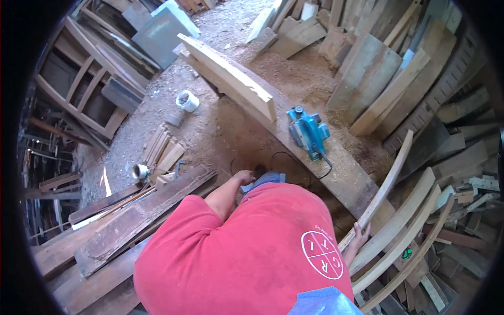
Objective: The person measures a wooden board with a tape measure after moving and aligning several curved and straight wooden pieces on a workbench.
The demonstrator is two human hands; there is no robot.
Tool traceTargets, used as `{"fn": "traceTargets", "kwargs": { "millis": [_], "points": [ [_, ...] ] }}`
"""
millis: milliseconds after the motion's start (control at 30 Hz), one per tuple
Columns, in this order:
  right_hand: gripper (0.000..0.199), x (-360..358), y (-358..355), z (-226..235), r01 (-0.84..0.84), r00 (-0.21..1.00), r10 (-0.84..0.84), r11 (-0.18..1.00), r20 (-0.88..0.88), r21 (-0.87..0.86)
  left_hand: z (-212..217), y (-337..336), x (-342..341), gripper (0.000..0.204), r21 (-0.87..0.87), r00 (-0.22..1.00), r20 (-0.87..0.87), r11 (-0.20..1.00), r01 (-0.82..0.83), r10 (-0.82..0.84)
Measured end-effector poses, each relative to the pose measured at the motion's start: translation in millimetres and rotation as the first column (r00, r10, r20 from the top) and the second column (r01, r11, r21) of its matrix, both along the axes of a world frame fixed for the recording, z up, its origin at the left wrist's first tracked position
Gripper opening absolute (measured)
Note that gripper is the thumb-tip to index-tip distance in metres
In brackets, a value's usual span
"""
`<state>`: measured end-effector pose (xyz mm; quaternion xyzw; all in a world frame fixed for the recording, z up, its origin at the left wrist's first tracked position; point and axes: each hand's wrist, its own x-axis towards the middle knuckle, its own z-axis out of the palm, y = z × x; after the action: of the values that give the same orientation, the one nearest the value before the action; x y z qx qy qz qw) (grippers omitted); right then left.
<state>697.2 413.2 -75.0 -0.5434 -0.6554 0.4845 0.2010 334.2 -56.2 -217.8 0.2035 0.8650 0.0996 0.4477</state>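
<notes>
My right hand [358, 239] is closed round the lower end of a slender curved wooden piece [387, 184], whose far end rises to the upper right. Beside it lie more curved wooden pieces [401, 215]. My left hand [244, 177] is near my thigh, with fingers that look curled; a small dark shape touches it, and I cannot make out whether the hand holds anything. Ahead of me a blue electric hand planer [310, 132] rests on a long wooden bench plank [352, 184], its dark cord hanging over the near edge. A pale board [231, 73] stands on edge farther along the plank.
Stacked planks [142, 220] lie at my left, with a white can [140, 171] and short offcuts [163, 149] beyond. A white bucket [187, 101] stands on the ground. Boards [367, 68] lean at the far right. A small green object [407, 254] lies among scraps.
</notes>
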Motion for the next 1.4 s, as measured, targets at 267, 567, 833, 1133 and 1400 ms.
{"fn": "traceTargets", "kwargs": {
  "millis": [267, 567, 833, 1133, 1400],
  "points": [
    [0.076, -73, -2, 51, -0.395, 0.765, -0.089, 0.718, -0.638, -0.574, 37, -1, -18, 0.049, 0.028, 0.960, -0.034, 0.960, -0.278, 0.278],
    [0.088, -194, -35, 143, -0.633, 0.572, 0.159, 0.709, -0.805, -0.310, 12, -42, -63, 0.051, 0.105, 0.955, -0.091, 0.956, -0.274, 0.284],
    [0.093, -263, -114, 156, -0.662, 0.600, 0.272, 0.696, -0.752, -0.277, 22, -115, -123, 0.044, 0.348, 0.809, 0.103, 0.741, -0.574, 0.579],
    [0.112, -390, -241, 236, -0.550, 0.676, 0.689, 0.708, -0.260, 0.443, 274, -77, -241, 0.048, 0.898, 0.893, 0.150, 0.319, -0.302, 0.425],
    [0.113, -440, -321, 285, -0.691, 0.588, 0.808, 0.530, -0.045, 0.492, 391, -63, -269, 0.066, 0.914, 0.908, 0.402, 0.003, -0.405, 0.119]
  ]
}}
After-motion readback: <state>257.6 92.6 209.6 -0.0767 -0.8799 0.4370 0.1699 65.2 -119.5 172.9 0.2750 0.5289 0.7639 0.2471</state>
